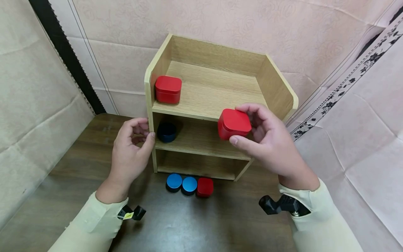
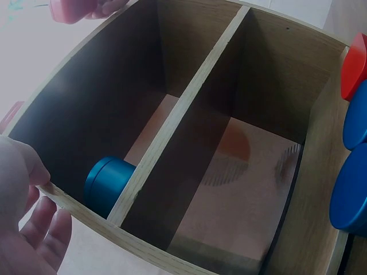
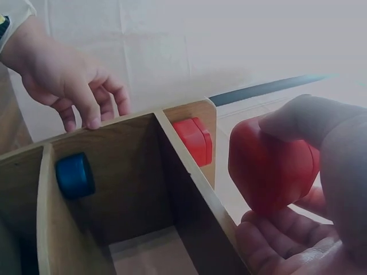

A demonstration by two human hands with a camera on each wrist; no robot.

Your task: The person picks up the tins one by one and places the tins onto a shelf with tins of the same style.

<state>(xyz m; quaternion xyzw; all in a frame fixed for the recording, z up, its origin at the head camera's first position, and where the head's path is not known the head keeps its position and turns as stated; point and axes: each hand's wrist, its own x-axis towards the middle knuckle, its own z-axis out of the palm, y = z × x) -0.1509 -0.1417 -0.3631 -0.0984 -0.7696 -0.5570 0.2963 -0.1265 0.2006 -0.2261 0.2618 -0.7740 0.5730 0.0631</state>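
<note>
Roughly upright, the handheld red box (image 1: 235,123) (squarish top)

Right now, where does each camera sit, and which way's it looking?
Head: on the head, facing forward and down at the wooden shelf unit; left hand, right hand and sleeves show.
Left wrist: on that wrist, facing into the shelf unit; parts of both hands show.
Right wrist: on that wrist, facing the held red box; both hands show.
Both wrist views show the shelved round blue box.
</note>
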